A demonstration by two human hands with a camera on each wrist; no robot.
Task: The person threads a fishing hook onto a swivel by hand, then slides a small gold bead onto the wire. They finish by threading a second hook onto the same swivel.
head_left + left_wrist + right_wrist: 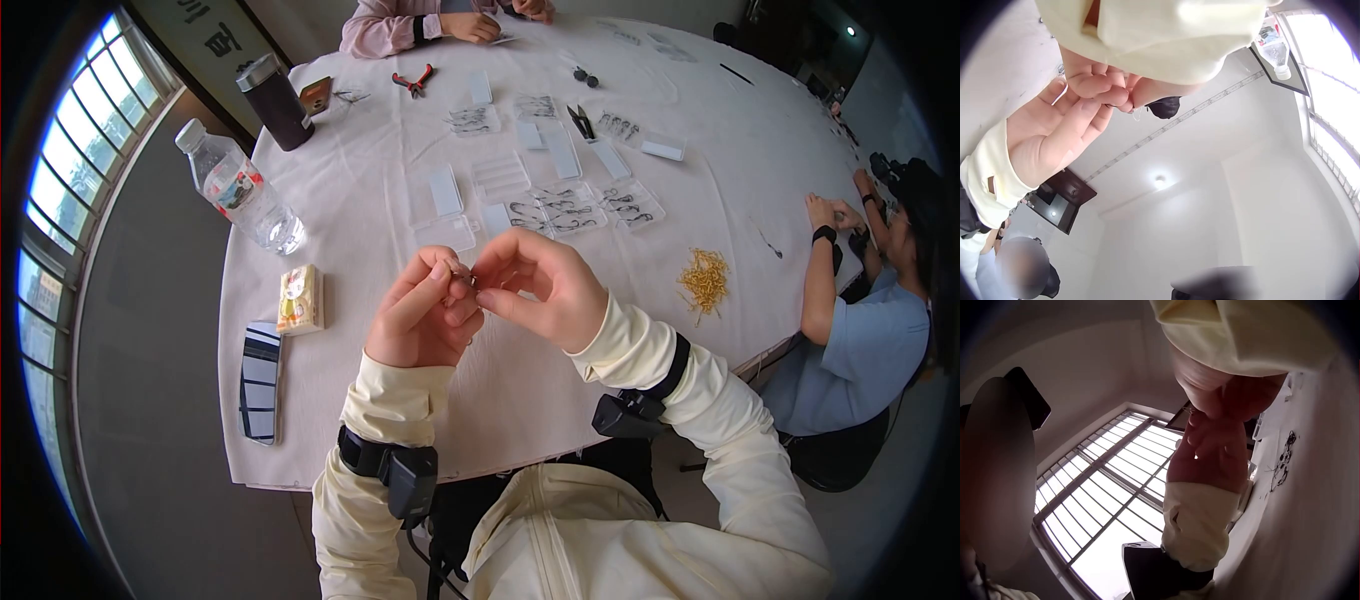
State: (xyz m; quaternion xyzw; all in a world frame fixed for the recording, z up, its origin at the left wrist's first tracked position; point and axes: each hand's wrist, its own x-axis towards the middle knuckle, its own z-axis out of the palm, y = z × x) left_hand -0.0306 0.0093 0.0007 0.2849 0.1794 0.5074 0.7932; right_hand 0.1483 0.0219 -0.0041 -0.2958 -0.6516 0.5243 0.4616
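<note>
Both hands meet at chest height over the near part of the table. Thumb and fingers of my left hand [415, 310] pinch a small dark metal piece [470, 278], mostly hidden by the fingertips. From the other side, my right hand [548, 285] pinches at the same piece with thumb and forefinger. In the left wrist view a fine thread-like strand [1138, 114] shows beside the fingertips. Beyond the hands lie clear plastic boxes [570, 208] holding small dark metal pieces like those of fishing tackle. A heap of gold-coloured small pieces [705, 282] lies to the right.
On the left stand a water bottle [240, 190], a dark flask [275, 105] and a tissue pack [300, 300], with a phone [261, 382] nearby. Red-handled pliers [413, 80] and black-handled pliers [580, 122] lie farther back. Other people sit across the table and at the right.
</note>
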